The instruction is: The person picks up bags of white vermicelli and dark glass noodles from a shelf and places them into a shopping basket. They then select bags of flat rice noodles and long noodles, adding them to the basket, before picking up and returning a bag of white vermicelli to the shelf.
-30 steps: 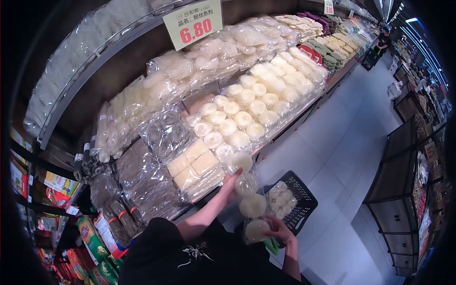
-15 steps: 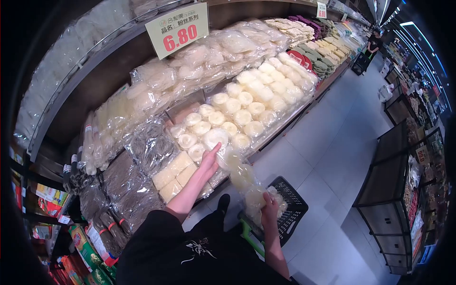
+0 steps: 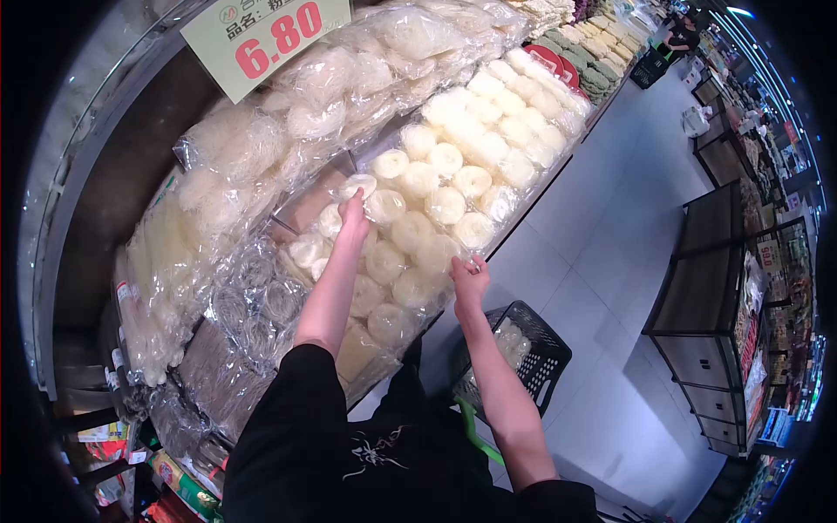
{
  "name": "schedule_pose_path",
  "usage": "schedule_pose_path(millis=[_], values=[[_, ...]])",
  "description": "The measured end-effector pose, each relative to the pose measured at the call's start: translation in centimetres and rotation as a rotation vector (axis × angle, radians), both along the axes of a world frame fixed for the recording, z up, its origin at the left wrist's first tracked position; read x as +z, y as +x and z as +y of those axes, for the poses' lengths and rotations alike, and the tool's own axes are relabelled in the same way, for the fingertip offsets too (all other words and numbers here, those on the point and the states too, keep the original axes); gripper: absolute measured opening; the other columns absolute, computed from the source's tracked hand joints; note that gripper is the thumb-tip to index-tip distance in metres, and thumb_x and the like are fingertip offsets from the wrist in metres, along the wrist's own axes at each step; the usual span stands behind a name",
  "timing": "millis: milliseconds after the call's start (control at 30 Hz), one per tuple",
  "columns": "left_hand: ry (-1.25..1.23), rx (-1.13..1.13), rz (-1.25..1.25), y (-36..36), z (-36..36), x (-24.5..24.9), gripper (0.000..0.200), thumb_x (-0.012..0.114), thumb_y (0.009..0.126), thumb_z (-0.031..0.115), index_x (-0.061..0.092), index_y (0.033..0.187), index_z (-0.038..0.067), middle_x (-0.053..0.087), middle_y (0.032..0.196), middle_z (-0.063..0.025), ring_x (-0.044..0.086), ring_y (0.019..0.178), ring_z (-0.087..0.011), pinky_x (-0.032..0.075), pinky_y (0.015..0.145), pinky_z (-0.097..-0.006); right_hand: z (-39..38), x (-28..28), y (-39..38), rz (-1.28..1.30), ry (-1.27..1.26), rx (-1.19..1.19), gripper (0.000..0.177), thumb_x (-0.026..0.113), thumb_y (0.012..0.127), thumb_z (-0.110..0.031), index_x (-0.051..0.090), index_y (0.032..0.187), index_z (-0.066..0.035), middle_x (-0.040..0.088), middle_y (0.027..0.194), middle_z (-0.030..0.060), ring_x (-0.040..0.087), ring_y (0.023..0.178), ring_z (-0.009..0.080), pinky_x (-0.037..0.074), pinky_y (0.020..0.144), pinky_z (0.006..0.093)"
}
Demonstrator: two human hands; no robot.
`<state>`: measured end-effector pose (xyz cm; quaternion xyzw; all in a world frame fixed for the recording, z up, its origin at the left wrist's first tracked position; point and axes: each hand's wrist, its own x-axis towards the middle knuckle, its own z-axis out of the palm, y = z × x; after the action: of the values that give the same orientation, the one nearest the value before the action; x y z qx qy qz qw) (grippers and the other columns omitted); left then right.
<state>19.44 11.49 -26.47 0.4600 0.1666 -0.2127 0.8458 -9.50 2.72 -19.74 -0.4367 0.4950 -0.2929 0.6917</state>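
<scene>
A clear plastic pack of round pale noodle nests [image 3: 403, 260] is spread flat between my hands, over the other packs in the display. My left hand [image 3: 352, 218] is closed on the pack's far left side, at a whitish nest. My right hand [image 3: 471, 277] pinches the near right edge of the wrapping, with its fingertips together. Similar packs of noodle nests [image 3: 472, 181] lie beyond, in rows along the shelf. Where the held pack ends and those beneath begin is hard to tell through the shiny film.
A black basket [image 3: 542, 356] with a pale bagged item [image 3: 513, 342] and a green handle stands below my right arm. Bagged grey noodles [image 3: 253, 292] lie left. A price sign [image 3: 270, 42] hangs above. A person [image 3: 683, 37] stands down the aisle by wooden display units [image 3: 706, 270].
The pack of noodle nests has moved from hanging above the basket up onto the display, now spread flat. Both hands rose and reached further forward, the right one away from the basket.
</scene>
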Motion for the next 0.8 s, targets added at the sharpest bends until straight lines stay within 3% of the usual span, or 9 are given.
schedule_pose_path(millis=[100,233,300,333,367,433,567,700,800], values=[[0.022,0.002,0.057,-0.4,-0.7,0.2,0.048,0.063,0.093,0.014,0.038,0.129,-0.005,0.054,0.124,-0.0157,0.056,0.110,-0.0258,0.047,0.094,-0.0366,-0.1,-0.9,0.2,0.137,-0.134,-0.021,0.054,0.074,0.081,-0.007,0.044,0.125,-0.001,0.056,0.104,0.0107,0.059,0.079,0.0154,0.050,0.068,0.0289],[0.196,0.000,-0.124,-1.0,-1.1,-0.7,0.059,0.066,0.090,0.013,0.029,0.133,-0.002,0.046,0.132,-0.0172,0.053,0.118,-0.0268,0.049,0.096,-0.0444,0.0,-1.5,-2.7,0.128,-0.274,0.009,0.053,0.071,0.081,-0.003,0.044,0.127,-0.002,0.056,0.108,0.0118,0.058,0.092,0.0176,0.050,0.082,0.0299],[0.642,-0.054,-0.370,-3.2,-0.4,2.1,0.087,0.071,0.081,0.011,0.017,0.147,-0.005,0.035,0.146,-0.0233,0.039,0.133,-0.0320,0.031,0.112,-0.0413,1.3,-1.6,-8.0,0.125,-0.336,0.098,0.050,0.067,0.082,0.001,0.046,0.126,-0.003,0.056,0.110,0.0102,0.058,0.098,0.0172,0.048,0.090,0.0298],[0.766,-0.009,-0.470,-4.9,-0.2,4.3,0.100,0.072,0.077,0.012,0.006,0.150,-0.004,0.022,0.152,-0.0276,0.025,0.142,-0.0360,0.022,0.117,-0.0427,2.1,-1.6,-11.5,0.162,-0.377,0.161,0.047,0.066,0.082,0.002,0.047,0.125,-0.003,0.057,0.110,0.0093,0.058,0.098,0.0170,0.048,0.091,0.0299],[0.753,-0.018,-0.456,-6.1,0.0,4.7,0.100,0.072,0.077,0.012,0.006,0.150,-0.004,0.022,0.152,-0.0276,0.025,0.142,-0.0360,0.022,0.117,-0.0427,3.0,-1.1,-15.0,0.223,-0.374,0.250,0.042,0.065,0.082,0.003,0.050,0.121,-0.003,0.059,0.108,0.0078,0.059,0.099,0.0166,0.048,0.090,0.0297],[0.986,-0.114,-0.707,-8.4,0.5,4.8,0.098,0.072,0.078,0.014,0.007,0.150,-0.004,0.013,0.154,-0.0291,0.014,0.145,-0.0392,0.019,0.118,-0.0429,5.2,-2.6,-23.6,0.461,-0.427,0.292,0.039,0.065,0.080,0.004,0.054,0.116,-0.003,0.062,0.104,0.0096,0.063,0.098,0.0195,0.049,0.090,0.0317],[0.860,-0.208,-0.755,-13.7,0.0,5.8,0.098,0.071,0.079,0.014,0.005,0.150,-0.004,-0.001,0.155,-0.0302,0.005,0.145,-0.0425,0.015,0.118,-0.0455,9.4,-1.5,-37.3,1.106,-0.371,0.314,0.020,0.067,0.080,-0.010,0.065,0.098,-0.001,0.069,0.092,0.0179,0.068,0.092,0.0309,0.052,0.083,0.0391],[0.857,-0.216,-0.841,-17.6,-1.3,5.3,0.098,0.071,0.080,0.014,0.005,0.150,-0.004,-0.005,0.155,-0.0309,0.003,0.145,-0.0441,0.015,0.118,-0.0461,12.1,-2.5,-43.6,1.218,-0.349,0.256,0.025,0.062,0.084,-0.025,0.071,0.091,-0.002,0.070,0.088,0.0187,0.067,0.084,0.0351,0.051,0.077,0.0443],[0.898,-0.259,-0.924,-19.8,-1.9,5.7,0.097,0.071,0.080,0.014,0.006,0.150,-0.004,-0.005,0.155,-0.0317,0.003,0.145,-0.0454,0.016,0.117,-0.0464,11.2,-4.5,-43.2,1.287,-0.287,0.211,0.030,0.059,0.085,-0.031,0.073,0.090,-0.005,0.070,0.085,0.0182,0.067,0.080,0.0367,0.050,0.076,0.0469]])
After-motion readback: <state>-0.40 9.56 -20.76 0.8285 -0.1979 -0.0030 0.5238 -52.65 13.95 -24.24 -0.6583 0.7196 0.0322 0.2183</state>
